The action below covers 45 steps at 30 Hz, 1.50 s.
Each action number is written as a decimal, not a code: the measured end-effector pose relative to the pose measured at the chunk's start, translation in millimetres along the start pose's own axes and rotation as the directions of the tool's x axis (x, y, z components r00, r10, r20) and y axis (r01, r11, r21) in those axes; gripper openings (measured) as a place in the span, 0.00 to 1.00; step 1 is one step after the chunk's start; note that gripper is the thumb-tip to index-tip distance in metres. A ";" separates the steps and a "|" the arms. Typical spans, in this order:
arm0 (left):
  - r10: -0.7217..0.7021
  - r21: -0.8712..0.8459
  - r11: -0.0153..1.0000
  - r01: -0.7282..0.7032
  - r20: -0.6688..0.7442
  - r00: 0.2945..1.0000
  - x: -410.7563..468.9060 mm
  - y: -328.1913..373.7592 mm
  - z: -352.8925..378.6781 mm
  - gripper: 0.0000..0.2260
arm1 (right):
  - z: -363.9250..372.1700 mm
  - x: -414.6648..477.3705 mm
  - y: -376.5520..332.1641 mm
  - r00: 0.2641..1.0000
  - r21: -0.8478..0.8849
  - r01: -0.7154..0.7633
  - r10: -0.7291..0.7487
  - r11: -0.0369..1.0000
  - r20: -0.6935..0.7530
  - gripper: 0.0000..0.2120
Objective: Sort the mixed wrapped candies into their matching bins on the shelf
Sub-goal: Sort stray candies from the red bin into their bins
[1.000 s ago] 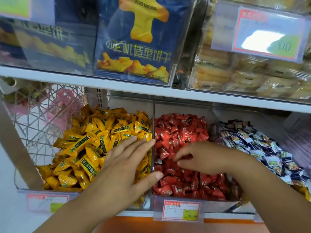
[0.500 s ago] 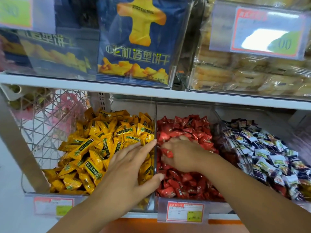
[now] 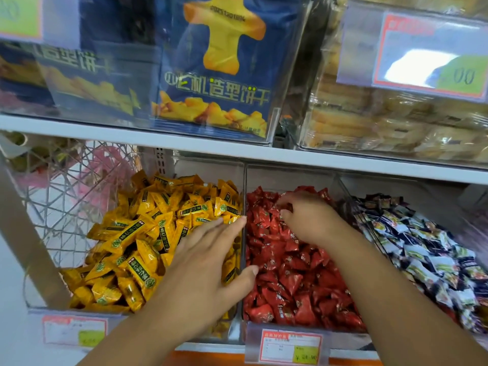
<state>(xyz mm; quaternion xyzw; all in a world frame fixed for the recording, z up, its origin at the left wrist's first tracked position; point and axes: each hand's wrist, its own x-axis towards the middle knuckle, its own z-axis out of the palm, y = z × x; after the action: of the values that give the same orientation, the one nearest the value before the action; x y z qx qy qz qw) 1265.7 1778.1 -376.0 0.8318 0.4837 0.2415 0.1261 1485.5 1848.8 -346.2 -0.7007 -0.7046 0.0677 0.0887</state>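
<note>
Since half a second ago the right hand (image 3: 311,220) has slid deeper into its bin while the left hand (image 3: 203,260) stays flat. White shelf (image 3: 184,151) boards carry clear bins, and biscuit bags (image 3: 211,75) stand above the fingers. Yellow candies (image 3: 137,233) lie under the left fingers (image 3: 224,225), which are straight and close together on the pile, thumb crossing the clear divider (image 3: 244,186). Right of that thumb are the red candies (image 3: 290,281). The right fingers (image 3: 286,203) curl into them and seem to pinch one, though blur hides the grip. Dark-wrapped candies (image 3: 422,254) lie right of those fingers.
</note>
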 end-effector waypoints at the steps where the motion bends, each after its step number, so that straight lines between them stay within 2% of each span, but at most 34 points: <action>1: -0.008 -0.003 1.000 0.008 0.007 1.000 -0.5 0.1 0.5 0.33 | 12.3 8.5 2.2 0.998 -0.050 -0.063 0.063 0.997 0.003 0.24; 3: -0.019 -0.016 1.000 0.019 0.019 1.000 -0.9 0.1 1.0 0.33 | 32.8 17.4 4.3 0.982 -0.133 -0.151 0.164 0.979 0.095 0.35; 5: -0.022 -0.011 1.000 0.022 0.031 0.999 -1.5 0.3 0.8 0.32 | 41.1 19.6 5.6 0.978 -0.153 -0.137 0.158 0.979 0.136 0.38; 8: -0.022 -0.002 1.000 0.022 0.038 0.999 -1.6 1.1 1.4 0.31 | 37.3 16.1 8.4 0.994 -0.072 -0.023 0.030 0.997 0.102 0.32; 10: -0.035 -0.005 0.999 0.035 0.037 0.999 -1.4 1.1 2.2 0.31 | 32.7 6.6 6.4 0.979 -0.018 0.048 -0.043 0.999 0.197 0.29; 13: -0.047 -0.011 0.999 0.047 0.034 0.998 -1.1 1.9 2.5 0.32 | 17.4 -16.0 0.7 0.917 0.031 0.147 -0.148 0.989 0.370 0.29; 15: -0.049 -0.020 0.999 0.049 0.028 0.998 -1.4 2.6 3.2 0.32 | -3.4 -30.1 2.1 0.888 0.135 0.148 -0.191 0.980 0.418 0.25; 16: -0.047 -0.024 0.999 0.047 0.021 0.999 -1.9 2.6 3.9 0.32 | -12.0 -34.1 4.9 0.901 0.183 0.124 -0.188 0.975 0.391 0.22; 18: -0.041 -0.026 0.999 0.041 0.011 0.999 -2.6 1.8 5.2 0.32 | -22.1 -33.6 12.4 0.974 0.237 0.043 -0.093 0.971 0.206 0.17; 20: -0.042 -0.037 0.998 0.043 0.010 0.999 -2.7 1.0 5.3 0.32 | -18.3 -21.9 19.2 0.999 0.173 -0.049 0.046 0.984 0.020 0.18; 21: -0.041 -0.032 0.999 0.042 0.014 0.999 -2.4 0.9 4.9 0.31 | -11.9 -13.2 22.0 0.995 0.143 -0.097 0.101 0.985 -0.022 0.19; 24: -0.042 -0.011 0.999 0.043 0.031 0.999 -2.7 1.0 4.6 0.30 | 12.3 11.6 24.5 0.984 0.074 -0.175 0.176 0.982 -0.007 0.25; 26: -0.048 -0.026 0.998 0.049 0.031 0.998 -2.6 0.5 4.7 0.31 | 27.9 23.5 25.8 0.981 -0.030 -0.194 0.194 0.981 0.014 0.27; 28: -0.046 -0.020 0.999 0.047 0.036 0.998 -2.8 -0.6 5.1 0.31 | 34.4 29.4 24.5 0.976 -0.099 -0.213 0.216 0.972 0.022 0.23; 30: -0.040 -0.021 0.999 0.041 0.039 0.998 -2.7 -1.1 4.8 0.31 | 33.3 32.2 22.3 0.974 -0.041 -0.220 0.222 0.975 0.053 0.15; 33: -0.035 -0.026 0.999 0.036 0.052 0.998 -2.6 -1.9 4.1 0.31 | 18.1 24.4 19.2 0.976 0.056 -0.168 0.158 0.984 0.152 0.08; 35: -0.032 -0.034 0.999 0.034 0.056 0.998 -2.2 -3.3 4.1 0.33 | 3.3 9.5 16.8 0.983 0.137 -0.111 0.089 0.984 0.158 0.05; 39: -0.027 -0.036 0.999 0.030 0.069 0.997 -2.1 -2.1 2.6 0.33 | -14.7 -19.3 9.9 0.999 0.147 0.035 -0.034 0.989 -0.006 0.09; 42: -0.046 -0.032 0.998 0.048 0.075 0.996 -3.4 1.2 1.2 0.33 | -21.0 -25.4 -13.6 0.976 0.255 0.171 -0.129 0.952 -0.173 0.02; 43: -0.050 -0.034 0.998 0.052 0.074 0.996 -3.9 1.3 1.5 0.33 | -19.7 -23.7 -22.5 0.969 0.292 0.208 -0.156 0.934 -0.194 0.06; 45: -0.052 -0.043 0.998 0.055 0.059 0.997 -4.3 0.7 2.6 0.33 | -12.9 -20.6 -37.5 0.974 0.463 0.224 -0.191 0.858 -0.118 0.18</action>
<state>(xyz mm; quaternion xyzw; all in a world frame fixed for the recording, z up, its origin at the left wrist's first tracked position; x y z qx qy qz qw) 1265.8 1774.1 -379.1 0.8222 0.4963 0.2245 0.1652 1451.8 1827.5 -326.0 -0.5796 -0.7347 0.2038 0.2877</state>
